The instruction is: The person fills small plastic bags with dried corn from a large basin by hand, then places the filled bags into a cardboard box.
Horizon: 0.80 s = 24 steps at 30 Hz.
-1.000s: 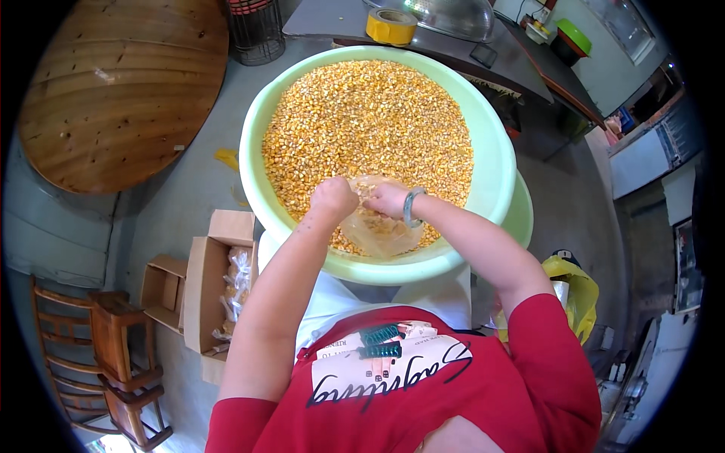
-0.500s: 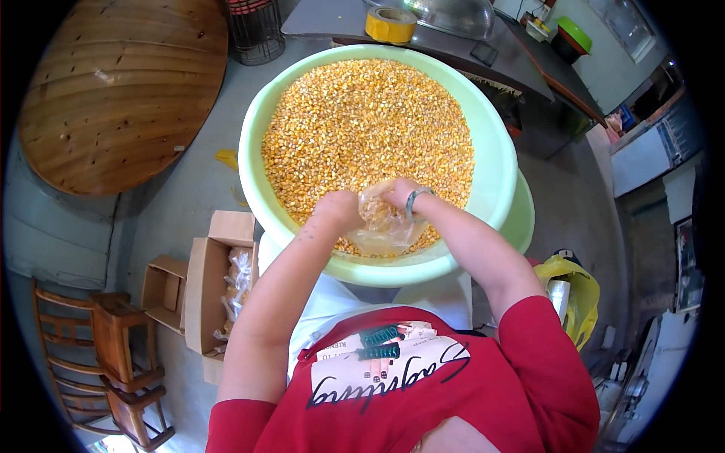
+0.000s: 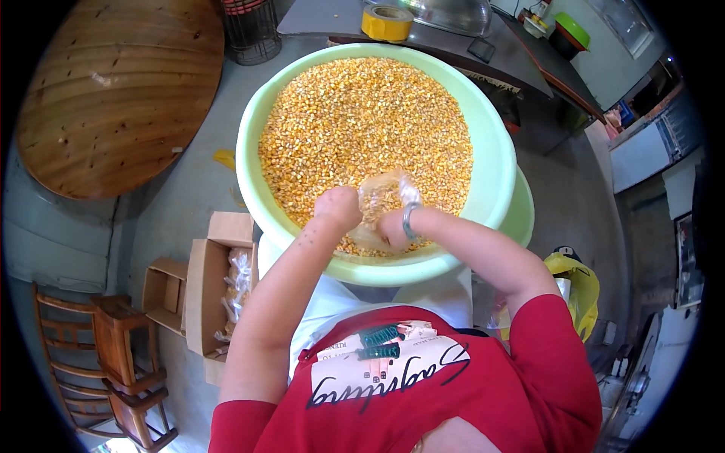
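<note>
A wide pale-green tub (image 3: 252, 170) full of loose dried corn kernels (image 3: 370, 121) stands in front of me. Over the near part of the corn is a clear plastic bag (image 3: 371, 198), its mouth spread and kernels showing in or through it. My left hand (image 3: 338, 206) is closed on the bag's left edge, knuckles up. At the bag's near right side is my right hand (image 3: 393, 229), a bracelet (image 3: 408, 220) on its wrist. It is bent downward against or inside the bag, and its fingers are hidden.
A cardboard box (image 3: 202, 298) with clear-wrapped packages stands left of my legs. A yellow plastic bag (image 3: 578, 291) is at my right. Beyond the tub, a dark table (image 3: 317, 19) bears a roll of yellow tape (image 3: 387, 29). A round wooden tabletop (image 3: 121, 98) leans at far left.
My right hand has moved from the bag's far rim toward me, down to its near right side. The bag's far right edge now stands up. My left hand stays nearly in place.
</note>
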Motion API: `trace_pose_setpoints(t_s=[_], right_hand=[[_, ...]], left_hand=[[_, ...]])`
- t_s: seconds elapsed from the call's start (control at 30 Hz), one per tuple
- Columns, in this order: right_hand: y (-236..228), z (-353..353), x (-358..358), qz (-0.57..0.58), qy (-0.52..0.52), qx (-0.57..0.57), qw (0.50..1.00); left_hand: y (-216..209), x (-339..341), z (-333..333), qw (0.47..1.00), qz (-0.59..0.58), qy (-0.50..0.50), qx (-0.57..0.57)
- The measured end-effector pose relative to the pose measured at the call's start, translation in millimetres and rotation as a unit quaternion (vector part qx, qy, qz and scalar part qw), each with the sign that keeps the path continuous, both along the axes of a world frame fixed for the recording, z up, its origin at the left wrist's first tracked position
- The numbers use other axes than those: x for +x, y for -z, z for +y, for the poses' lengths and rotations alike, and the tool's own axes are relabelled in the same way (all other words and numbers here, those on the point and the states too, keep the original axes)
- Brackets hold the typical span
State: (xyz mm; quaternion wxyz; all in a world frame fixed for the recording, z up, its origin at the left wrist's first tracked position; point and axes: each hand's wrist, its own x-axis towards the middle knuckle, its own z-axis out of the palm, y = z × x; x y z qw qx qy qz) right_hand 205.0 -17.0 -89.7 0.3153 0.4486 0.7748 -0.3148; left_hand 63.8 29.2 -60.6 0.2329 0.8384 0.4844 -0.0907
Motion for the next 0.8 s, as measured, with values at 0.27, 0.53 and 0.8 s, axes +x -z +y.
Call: trace_pose_setpoints(t_s=[0.27,0.53,0.8], right_hand=[[-35.1,38.0,40.6,0.350,0.394,-0.022,0.849],[20.0,71.4,75.9,0.210,0.396,0.342,0.826],[41.5,63.7,51.2,0.088,0.375,0.305,0.871]], left_hand=[[-0.6,-3.4,1.3,0.999,0.007,0.029,-0.019],[8.3,0.9,4.8,0.999,-0.002,0.017,-0.036],[8.8,3.0,6.3,0.998,0.016,0.043,-0.035]])
